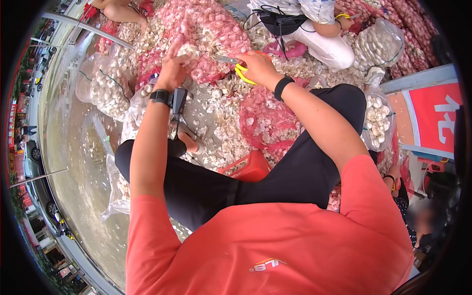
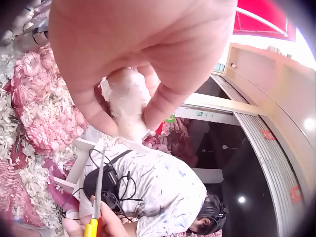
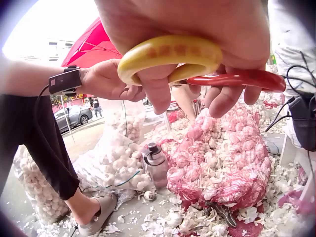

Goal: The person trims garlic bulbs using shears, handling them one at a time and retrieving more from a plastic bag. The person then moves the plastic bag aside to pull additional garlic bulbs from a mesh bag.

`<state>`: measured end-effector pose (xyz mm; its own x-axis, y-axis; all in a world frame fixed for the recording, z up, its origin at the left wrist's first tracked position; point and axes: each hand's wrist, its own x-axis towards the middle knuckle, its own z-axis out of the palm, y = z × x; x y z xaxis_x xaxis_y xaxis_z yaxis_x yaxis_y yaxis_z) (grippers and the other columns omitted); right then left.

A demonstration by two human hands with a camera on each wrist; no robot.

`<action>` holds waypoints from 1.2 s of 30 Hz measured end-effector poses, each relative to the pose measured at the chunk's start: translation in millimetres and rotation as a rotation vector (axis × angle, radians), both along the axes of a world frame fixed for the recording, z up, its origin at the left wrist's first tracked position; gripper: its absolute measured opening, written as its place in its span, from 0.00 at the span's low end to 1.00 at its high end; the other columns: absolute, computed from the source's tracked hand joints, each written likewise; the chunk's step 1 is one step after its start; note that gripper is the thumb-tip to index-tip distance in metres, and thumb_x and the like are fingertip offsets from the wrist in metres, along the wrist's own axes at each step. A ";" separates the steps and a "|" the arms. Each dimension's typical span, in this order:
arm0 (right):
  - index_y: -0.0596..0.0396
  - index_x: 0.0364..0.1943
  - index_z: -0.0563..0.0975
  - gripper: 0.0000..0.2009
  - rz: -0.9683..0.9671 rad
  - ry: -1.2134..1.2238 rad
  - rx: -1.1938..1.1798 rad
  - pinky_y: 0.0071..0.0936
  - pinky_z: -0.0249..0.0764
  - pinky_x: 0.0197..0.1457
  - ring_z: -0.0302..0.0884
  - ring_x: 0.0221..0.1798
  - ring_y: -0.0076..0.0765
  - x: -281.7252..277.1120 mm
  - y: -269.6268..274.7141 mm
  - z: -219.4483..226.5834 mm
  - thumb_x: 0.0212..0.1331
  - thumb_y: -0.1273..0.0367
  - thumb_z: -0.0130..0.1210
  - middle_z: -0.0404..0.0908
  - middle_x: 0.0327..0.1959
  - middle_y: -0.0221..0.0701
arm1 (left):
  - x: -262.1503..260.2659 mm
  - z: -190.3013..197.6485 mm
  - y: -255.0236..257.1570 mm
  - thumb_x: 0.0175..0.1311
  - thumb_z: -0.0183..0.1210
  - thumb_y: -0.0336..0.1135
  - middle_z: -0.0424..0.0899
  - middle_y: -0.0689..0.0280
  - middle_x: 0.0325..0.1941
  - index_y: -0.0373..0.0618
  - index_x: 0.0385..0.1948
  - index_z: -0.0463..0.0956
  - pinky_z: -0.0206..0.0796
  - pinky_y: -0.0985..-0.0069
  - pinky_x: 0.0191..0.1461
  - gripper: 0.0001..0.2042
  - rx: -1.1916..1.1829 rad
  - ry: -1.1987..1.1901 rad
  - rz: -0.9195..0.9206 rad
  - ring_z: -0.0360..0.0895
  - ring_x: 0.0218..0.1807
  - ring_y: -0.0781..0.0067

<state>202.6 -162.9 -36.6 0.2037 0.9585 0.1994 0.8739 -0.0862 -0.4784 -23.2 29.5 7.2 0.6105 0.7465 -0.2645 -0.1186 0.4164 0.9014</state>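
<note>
Up in front of my lap, my left hand pinches a white garlic bulb between thumb and fingers. In the left wrist view the garlic bulb shows papery, peeling skin. My right hand grips scissors with yellow and red handles, fingers through the loops. Their blades point left toward the bulb and stand apart from it. The right wrist view shows the yellow handle close up, with the blades mostly hidden. Beyond both hands lies a pink mesh sack full of garlic.
Clear plastic bags of garlic stand at the left, near a bottle. Another person sits opposite, holding yellow-handled scissors. Garlic skins litter the ground. A red plastic seat shows between my legs.
</note>
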 end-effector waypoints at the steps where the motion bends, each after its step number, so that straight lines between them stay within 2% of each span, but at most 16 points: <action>1: 0.45 0.55 0.81 0.20 0.025 -0.013 0.013 0.46 0.78 0.52 0.83 0.49 0.53 4.3 1.6 2.3 0.59 0.57 0.64 0.83 0.45 0.43 | -2.8 11.1 0.2 0.67 0.56 0.20 0.78 0.55 0.58 0.54 0.75 0.54 0.73 0.62 0.63 0.35 0.143 0.056 0.034 0.79 0.58 0.60; 2: 0.45 0.56 0.81 0.20 0.053 -0.024 0.030 0.47 0.78 0.52 0.82 0.49 0.54 8.7 4.9 5.4 0.60 0.57 0.64 0.82 0.46 0.44 | -6.2 26.3 3.4 0.67 0.57 0.20 0.78 0.54 0.59 0.56 0.80 0.49 0.72 0.60 0.65 0.40 0.183 0.042 0.095 0.79 0.59 0.60; 5: 0.43 0.54 0.81 0.18 0.068 -0.106 0.066 0.48 0.78 0.51 0.83 0.49 0.54 23.1 14.8 34.1 0.61 0.58 0.61 0.83 0.44 0.43 | -22.3 77.2 16.3 0.64 0.57 0.18 0.80 0.55 0.58 0.42 0.74 0.60 0.75 0.69 0.62 0.34 0.560 0.054 0.238 0.79 0.60 0.63; 7: 0.42 0.52 0.83 0.17 0.090 -0.168 0.161 0.48 0.79 0.49 0.83 0.46 0.55 32.2 17.9 60.4 0.61 0.58 0.60 0.85 0.41 0.41 | -47.4 106.2 52.0 0.63 0.59 0.17 0.82 0.57 0.56 0.37 0.70 0.64 0.76 0.73 0.60 0.31 0.759 0.153 0.206 0.81 0.57 0.67; 10: 0.44 0.55 0.82 0.20 0.101 -0.090 0.209 0.45 0.79 0.49 0.83 0.44 0.55 43.5 21.4 80.3 0.61 0.55 0.63 0.84 0.41 0.42 | -80.2 139.9 101.8 0.61 0.62 0.18 0.83 0.58 0.54 0.35 0.64 0.68 0.76 0.74 0.60 0.27 0.710 0.235 0.216 0.83 0.53 0.68; 14: 0.45 0.55 0.81 0.19 0.108 -0.075 0.259 0.43 0.78 0.47 0.83 0.45 0.52 30.6 8.6 112.4 0.61 0.58 0.63 0.84 0.42 0.40 | -119.7 127.2 157.0 0.58 0.67 0.20 0.83 0.59 0.53 0.37 0.61 0.70 0.79 0.74 0.55 0.27 0.730 0.484 0.231 0.84 0.52 0.68; 17: 0.45 0.56 0.81 0.19 0.068 -0.055 0.262 0.40 0.78 0.47 0.83 0.45 0.49 32.4 6.1 117.2 0.62 0.58 0.64 0.83 0.43 0.39 | -139.6 87.3 164.8 0.58 0.69 0.22 0.85 0.60 0.50 0.37 0.61 0.71 0.78 0.76 0.52 0.28 0.609 0.609 0.193 0.84 0.51 0.69; 21: 0.50 0.58 0.79 0.22 0.043 -0.030 0.129 0.36 0.78 0.46 0.82 0.43 0.46 40.9 7.3 124.4 0.59 0.62 0.67 0.82 0.44 0.39 | -161.2 -19.5 169.8 0.55 0.70 0.25 0.87 0.60 0.47 0.35 0.59 0.72 0.77 0.76 0.50 0.27 0.725 0.764 0.039 0.84 0.47 0.73; 23: 0.50 0.54 0.81 0.19 0.030 0.078 0.135 0.42 0.77 0.46 0.82 0.42 0.51 41.2 9.2 123.1 0.59 0.62 0.66 0.82 0.40 0.42 | -197.7 -121.7 217.1 0.54 0.70 0.29 0.87 0.60 0.44 0.36 0.55 0.75 0.76 0.73 0.51 0.25 0.745 0.827 -0.031 0.83 0.45 0.73; 25: 0.51 0.55 0.81 0.20 0.009 0.093 0.037 0.40 0.76 0.46 0.81 0.42 0.50 39.6 5.4 127.7 0.57 0.65 0.67 0.82 0.41 0.41 | -182.7 -118.9 175.4 0.53 0.70 0.34 0.87 0.59 0.43 0.39 0.53 0.78 0.75 0.70 0.52 0.24 0.758 0.937 -0.003 0.84 0.45 0.69; 26: 0.51 0.55 0.81 0.21 0.011 0.063 0.010 0.38 0.76 0.45 0.81 0.43 0.49 40.6 5.5 126.7 0.56 0.66 0.68 0.82 0.42 0.40 | -205.2 -175.5 203.0 0.52 0.70 0.38 0.88 0.58 0.43 0.43 0.53 0.78 0.75 0.67 0.53 0.25 0.766 0.935 -0.003 0.85 0.47 0.64; 29: 0.51 0.56 0.79 0.23 -0.008 0.072 -0.046 0.36 0.75 0.47 0.80 0.43 0.46 29.9 3.7 136.0 0.53 0.69 0.69 0.81 0.43 0.39 | -209.1 -199.6 203.4 0.56 0.67 0.44 0.87 0.51 0.48 0.45 0.53 0.78 0.74 0.60 0.58 0.24 0.831 1.193 -0.153 0.84 0.54 0.49; 30: 0.52 0.57 0.79 0.25 -0.021 0.087 -0.095 0.35 0.75 0.47 0.80 0.43 0.44 26.3 4.4 139.5 0.52 0.71 0.69 0.80 0.43 0.38 | -209.8 -209.8 208.7 0.56 0.67 0.44 0.87 0.51 0.48 0.45 0.53 0.78 0.74 0.60 0.58 0.24 0.817 1.195 -0.149 0.84 0.54 0.49; 32: 0.52 0.58 0.78 0.26 -0.024 0.106 -0.162 0.33 0.75 0.48 0.79 0.43 0.42 19.9 9.8 137.4 0.51 0.74 0.70 0.79 0.44 0.37 | -216.3 -229.6 213.9 0.61 0.62 0.43 0.85 0.48 0.53 0.46 0.54 0.78 0.73 0.58 0.61 0.20 0.753 1.509 -0.171 0.82 0.58 0.45; 33: 0.52 0.59 0.78 0.27 -0.039 0.121 -0.189 0.32 0.75 0.49 0.78 0.42 0.41 17.4 12.0 134.8 0.50 0.76 0.70 0.78 0.44 0.37 | -220.4 -236.6 215.3 0.67 0.53 0.41 0.85 0.49 0.56 0.46 0.57 0.78 0.73 0.56 0.62 0.20 0.758 1.725 -0.254 0.81 0.60 0.45; 36: 0.53 0.59 0.78 0.29 -0.028 0.106 -0.251 0.31 0.74 0.49 0.77 0.41 0.39 13.4 23.2 122.1 0.49 0.78 0.70 0.77 0.44 0.36 | -238.8 -242.5 210.0 0.66 0.53 0.36 0.82 0.48 0.61 0.47 0.58 0.80 0.71 0.54 0.66 0.20 0.516 1.846 -0.198 0.77 0.65 0.45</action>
